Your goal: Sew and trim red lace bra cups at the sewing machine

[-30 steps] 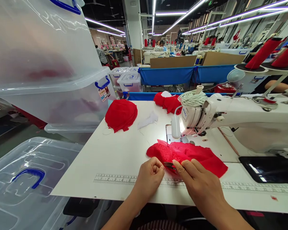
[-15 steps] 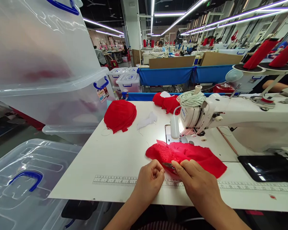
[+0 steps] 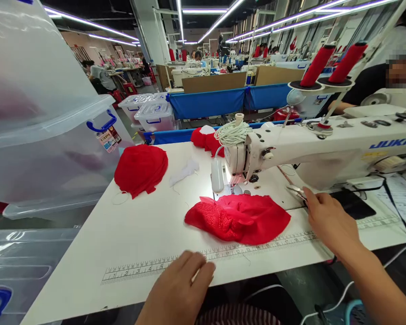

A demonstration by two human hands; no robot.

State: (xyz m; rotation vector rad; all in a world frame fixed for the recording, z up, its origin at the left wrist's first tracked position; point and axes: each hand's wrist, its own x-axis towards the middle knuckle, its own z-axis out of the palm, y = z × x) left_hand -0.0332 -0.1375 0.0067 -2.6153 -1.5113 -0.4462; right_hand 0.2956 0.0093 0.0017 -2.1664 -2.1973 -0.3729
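Note:
A red lace fabric piece (image 3: 238, 216) lies flat on the white sewing table (image 3: 149, 239), in front of the needle of the white sewing machine (image 3: 325, 144). Neither hand touches it. My left hand (image 3: 179, 289) rests at the table's near edge by the printed ruler, fingers curled; a pale sliver shows between thumb and fingers and I cannot make out what it is. My right hand (image 3: 328, 219) is out to the right by the machine bed, closed on small metal thread snips (image 3: 296, 192) whose tips point left.
A stack of red fabric pieces (image 3: 140, 169) and a white scrap (image 3: 184, 171) lie at the back left, with more red pieces (image 3: 206, 140) behind the machine head. Clear plastic bins (image 3: 47, 135) stand to the left. Red thread cones (image 3: 331, 63) sit above the machine. Another person sits at the right.
Both hands have let go of the red piece. The right hand carried the snips off to the right by the machine; the left drew back to the table edge. The view turned right.

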